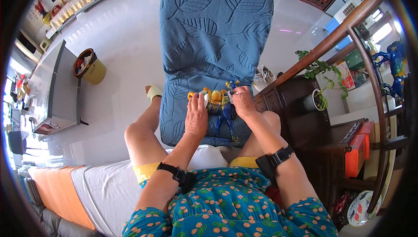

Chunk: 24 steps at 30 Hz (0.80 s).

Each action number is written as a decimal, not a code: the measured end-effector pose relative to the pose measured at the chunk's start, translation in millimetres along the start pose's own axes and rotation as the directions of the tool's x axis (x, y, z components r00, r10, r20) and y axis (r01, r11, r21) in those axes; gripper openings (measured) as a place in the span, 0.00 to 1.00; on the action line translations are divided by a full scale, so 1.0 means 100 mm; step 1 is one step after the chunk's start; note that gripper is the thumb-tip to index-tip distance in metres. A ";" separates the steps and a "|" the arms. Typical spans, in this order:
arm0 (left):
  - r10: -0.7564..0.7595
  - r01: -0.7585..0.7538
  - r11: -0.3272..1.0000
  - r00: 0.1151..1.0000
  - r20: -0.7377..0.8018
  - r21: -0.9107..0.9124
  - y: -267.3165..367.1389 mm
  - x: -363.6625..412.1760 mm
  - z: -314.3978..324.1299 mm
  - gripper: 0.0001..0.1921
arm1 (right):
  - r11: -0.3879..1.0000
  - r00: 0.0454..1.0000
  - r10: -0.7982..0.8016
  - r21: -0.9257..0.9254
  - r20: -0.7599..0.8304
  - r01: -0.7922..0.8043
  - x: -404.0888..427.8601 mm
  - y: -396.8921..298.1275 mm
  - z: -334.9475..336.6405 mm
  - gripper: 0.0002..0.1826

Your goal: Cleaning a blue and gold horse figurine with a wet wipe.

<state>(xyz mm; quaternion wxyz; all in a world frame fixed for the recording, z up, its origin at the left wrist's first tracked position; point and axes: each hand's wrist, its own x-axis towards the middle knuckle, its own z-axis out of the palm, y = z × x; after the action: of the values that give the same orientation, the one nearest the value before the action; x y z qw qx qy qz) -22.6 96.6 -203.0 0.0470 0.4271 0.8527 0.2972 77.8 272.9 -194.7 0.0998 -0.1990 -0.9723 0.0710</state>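
A glossy blue and yellow animal figurine [225, 111], apparently a horse, lies on the seat of a chair with a blue leaf-patterned cover [196, 44]. My left hand [197, 114] rests at the figurine's left end, with a bit of white cloth or tissue showing beside its fingers. My right hand [243, 101] is at the neck, just below the blue head, and its fingers pinch a small white piece of cloth or tissue against it. The blue legs point toward my lap. My left fingertips partly hide the rear of the figurine.
A lined waste bin [96, 70] stands on the floor at the left near a grey cabinet [55, 90]. At the right are a wooden rail [313, 54], a potted plant [320, 100], dark wooden furniture [287, 113] and another blue horse figurine [395, 70]. Shoes [264, 77] lie beside the chair.
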 end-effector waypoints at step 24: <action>-0.005 0.005 0.999 1.000 -0.007 -0.040 -0.02 -0.01 -0.02 0.30 | 0.944 0.918 0.200 0.319 -0.342 -0.087 -0.29 -0.38 -0.04 0.03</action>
<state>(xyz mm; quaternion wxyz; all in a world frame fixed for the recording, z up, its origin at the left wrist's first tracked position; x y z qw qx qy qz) -23.5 93.8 -202.6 0.0534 0.4229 0.8477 0.3157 91.1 227.3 -188.6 0.3042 -0.2632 -0.8967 0.1849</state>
